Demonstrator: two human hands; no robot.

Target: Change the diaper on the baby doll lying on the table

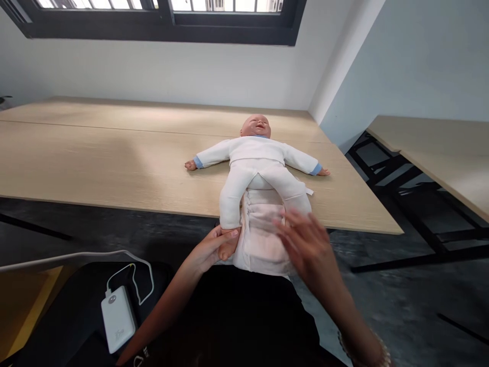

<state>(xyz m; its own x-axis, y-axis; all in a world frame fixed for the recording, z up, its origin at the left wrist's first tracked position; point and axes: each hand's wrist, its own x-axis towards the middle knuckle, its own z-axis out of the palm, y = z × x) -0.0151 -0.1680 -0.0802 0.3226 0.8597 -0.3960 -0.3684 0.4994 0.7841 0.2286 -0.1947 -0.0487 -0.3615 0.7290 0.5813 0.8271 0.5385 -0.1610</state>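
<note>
A baby doll (256,149) in a white top and white leggings with blue cuffs lies on its back, head toward the wall. Its legs reach over the table's near edge. Beneath its hips an unfolded white diaper (263,250) extends down between the legs and hangs past that edge toward my lap. My left hand (212,248) is closed around the doll's bare foot at the left, thumb on top. Over the doll's other lower leg and the diaper's right side is my right hand (307,247), blurred, its fingers stretched out and apart. It hides that leg's foot.
The doll lies on a light wooden table (95,163) below a dark-framed window. A white power bank (118,318) with a cable lies at lower left on something black. Another wooden table (439,148) with black folding legs stands at right.
</note>
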